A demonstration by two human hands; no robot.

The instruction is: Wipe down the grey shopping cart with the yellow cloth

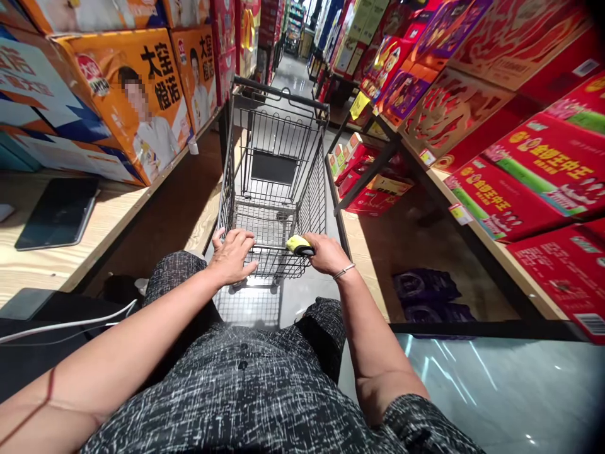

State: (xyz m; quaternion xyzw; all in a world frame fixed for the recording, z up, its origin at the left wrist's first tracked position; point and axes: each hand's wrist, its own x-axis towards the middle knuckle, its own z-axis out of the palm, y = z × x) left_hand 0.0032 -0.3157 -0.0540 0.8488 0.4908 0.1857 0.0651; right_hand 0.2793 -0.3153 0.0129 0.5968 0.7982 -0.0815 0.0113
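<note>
A black wire shopping cart stands in front of my legs, its basket holding nothing that I can make out. My left hand lies over the cart's near rim at the left, palm down, with fingers stretched and thumb apart. At the right of the same rim, my right hand is closed on a small yellow and black object. Its exact kind is unclear, and my fingers hide part of it. Whether that object is fixed to the cart I cannot tell. A dark flat panel hangs at the basket's far end.
Orange cartons fill the left shelf, with a black tablet or phone and a white cable nearer me. Red cartons are stacked on the right shelf. Purple packs lie below it. A narrow aisle floor runs ahead.
</note>
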